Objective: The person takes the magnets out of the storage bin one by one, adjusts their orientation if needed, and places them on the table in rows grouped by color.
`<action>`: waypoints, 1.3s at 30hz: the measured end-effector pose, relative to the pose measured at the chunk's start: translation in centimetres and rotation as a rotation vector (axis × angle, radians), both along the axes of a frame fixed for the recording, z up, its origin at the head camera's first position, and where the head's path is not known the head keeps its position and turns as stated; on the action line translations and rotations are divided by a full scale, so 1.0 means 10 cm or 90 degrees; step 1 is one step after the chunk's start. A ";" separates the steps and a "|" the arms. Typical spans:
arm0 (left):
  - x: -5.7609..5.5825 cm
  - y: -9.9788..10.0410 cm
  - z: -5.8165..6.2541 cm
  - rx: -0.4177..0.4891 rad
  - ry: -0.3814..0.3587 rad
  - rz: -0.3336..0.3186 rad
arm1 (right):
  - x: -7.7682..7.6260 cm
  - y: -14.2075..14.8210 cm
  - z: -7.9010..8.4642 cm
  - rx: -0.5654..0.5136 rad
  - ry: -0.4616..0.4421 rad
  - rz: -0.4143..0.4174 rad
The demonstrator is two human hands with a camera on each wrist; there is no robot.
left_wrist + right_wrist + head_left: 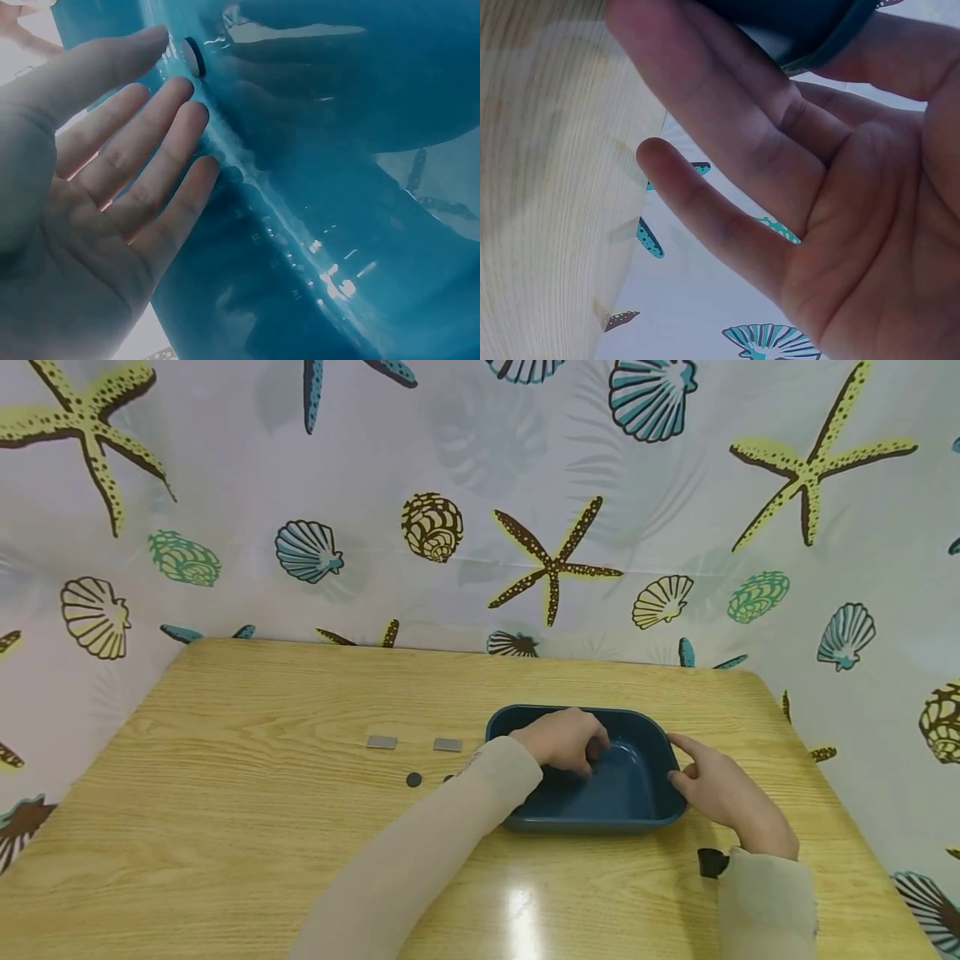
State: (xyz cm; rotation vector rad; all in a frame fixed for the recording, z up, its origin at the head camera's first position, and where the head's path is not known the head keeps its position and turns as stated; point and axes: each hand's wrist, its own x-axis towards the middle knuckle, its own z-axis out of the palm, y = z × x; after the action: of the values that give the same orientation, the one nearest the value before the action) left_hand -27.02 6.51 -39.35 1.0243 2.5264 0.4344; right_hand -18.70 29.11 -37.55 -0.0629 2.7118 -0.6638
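Observation:
A dark blue plastic tub point(630, 777) sits on the wooden table. My left hand point(566, 739) reaches down inside it, over the left half. In the left wrist view the fingers are loosely extended and hold nothing. A small dark disc point(194, 57) is inside the tub, just past the thumb tip. My right hand point(720, 785) grips the tub's right end, with the thumb at the rim and fingers along the outer wall, as the right wrist view also shows.
Two small grey rectangular pieces point(381, 742) lie on the wooden table point(225, 793) left of the tub. Nearer me is a small black disc point(413, 779), with another disc point(448, 777) partly covered by my left sleeve. A shell-patterned cloth point(480, 527) hangs behind the table.

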 end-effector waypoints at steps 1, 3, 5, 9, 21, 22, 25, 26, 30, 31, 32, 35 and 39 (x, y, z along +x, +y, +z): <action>0.00 0.00 0.00 -0.001 0.004 0.001 | 0.00 0.00 0.00 0.000 0.000 0.000; -0.01 0.00 -0.01 -0.002 0.007 0.004 | 0.00 0.01 -0.01 0.000 0.000 0.000; -0.01 0.00 -0.02 -0.003 0.010 0.007 | 0.00 0.01 -0.01 -0.001 0.001 0.001; -0.02 0.00 -0.05 -0.006 0.016 0.018 | -0.01 0.02 -0.01 -0.004 0.002 0.002; -0.03 0.02 -0.09 -0.007 0.022 0.029 | -0.01 0.02 0.00 0.000 0.002 0.002; -0.03 0.02 -0.09 -0.007 0.020 0.028 | -0.01 0.02 -0.01 -0.001 0.001 0.002; -0.03 0.04 -0.10 -0.007 0.017 0.029 | -0.01 0.02 -0.01 -0.001 0.001 0.001; -0.03 0.04 -0.10 -0.007 0.017 0.028 | -0.01 0.02 -0.01 -0.001 0.001 0.001; -0.03 0.05 -0.12 -0.015 0.022 0.022 | -0.01 0.02 -0.01 0.001 0.001 0.002; -0.03 0.05 -0.12 -0.017 0.024 0.019 | -0.01 0.01 0.00 0.001 0.001 0.002; -0.03 0.06 -0.12 -0.018 0.024 0.016 | -0.01 0.01 0.00 0.001 -0.001 0.001; -0.02 0.06 -0.10 -0.020 0.026 0.012 | 0.00 0.01 0.00 0.001 -0.001 0.000; -0.02 0.06 -0.08 -0.019 0.019 0.014 | 0.00 0.00 0.00 0.001 -0.002 -0.002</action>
State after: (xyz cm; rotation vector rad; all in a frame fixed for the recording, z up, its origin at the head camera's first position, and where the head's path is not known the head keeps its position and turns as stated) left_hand -27.19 7.07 -40.20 1.0010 2.5649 0.3898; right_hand -18.65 29.15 -37.53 -0.0583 2.7102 -0.6621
